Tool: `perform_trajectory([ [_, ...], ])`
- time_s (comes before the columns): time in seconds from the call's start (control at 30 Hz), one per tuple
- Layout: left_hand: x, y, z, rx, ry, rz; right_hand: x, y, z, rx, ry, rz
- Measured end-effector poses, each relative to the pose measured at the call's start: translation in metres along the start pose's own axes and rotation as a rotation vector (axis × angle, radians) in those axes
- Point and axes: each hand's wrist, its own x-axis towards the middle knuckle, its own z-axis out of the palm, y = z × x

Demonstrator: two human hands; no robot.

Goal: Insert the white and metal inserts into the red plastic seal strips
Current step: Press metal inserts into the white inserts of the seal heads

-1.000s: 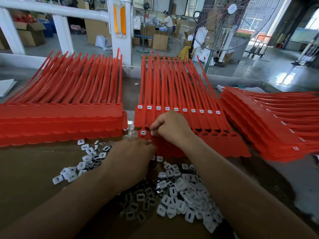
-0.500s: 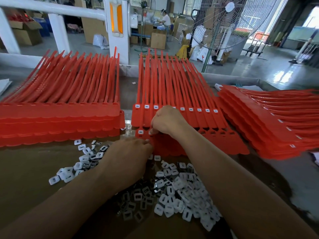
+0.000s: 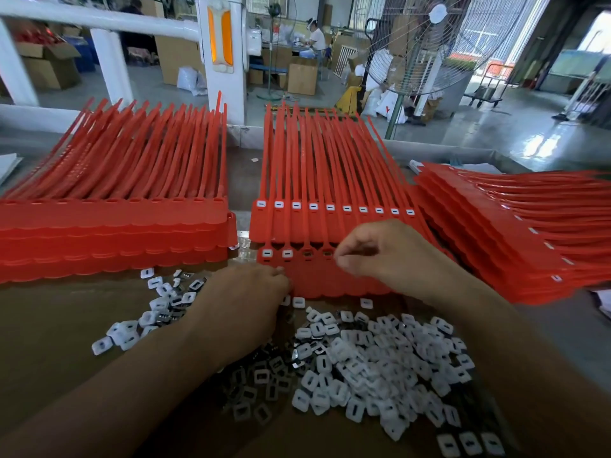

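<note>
The middle sheet of red seal strips (image 3: 330, 279) lies in front of me. In its front row, two sockets hold white inserts (image 3: 277, 253); the two sockets to their right show dark metal pieces (image 3: 317, 253). The row behind has a white insert (image 3: 330, 207) in every socket. My right hand (image 3: 383, 256) hovers just above the front row, fingertips pinched together and blurred. My left hand (image 3: 248, 299) rests knuckles-up at the sheet's front edge, fingers curled, with a white bit at its fingertips. Loose white and metal inserts (image 3: 370, 361) lie heaped under my forearms.
A stack of red strip sheets (image 3: 112, 226) sits at the left and another stack (image 3: 515, 233) at the right. A smaller scatter of inserts (image 3: 155, 309) lies left of my left hand. A fan (image 3: 426, 44) stands beyond the table.
My right hand has lifted off the front row of sockets and shifted right, uncovering the two sockets with metal pieces. My left hand has stayed at the sheet's edge.
</note>
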Motion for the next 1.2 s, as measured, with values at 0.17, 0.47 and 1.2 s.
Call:
perform_trajectory([
  [0.17,0.0,0.0,0.0,-0.003,0.011,-0.014,-0.024,0.016,-0.008,-0.004,-0.063,0.038],
  [0.47,0.0,-0.002,0.002,-0.027,0.043,-0.032,-0.033,0.009,-0.007,-0.091,-0.337,0.037],
  [1.2,-0.004,0.0,0.004,-0.02,0.054,-0.017,-0.035,0.001,0.006,0.191,-0.119,-0.022],
])
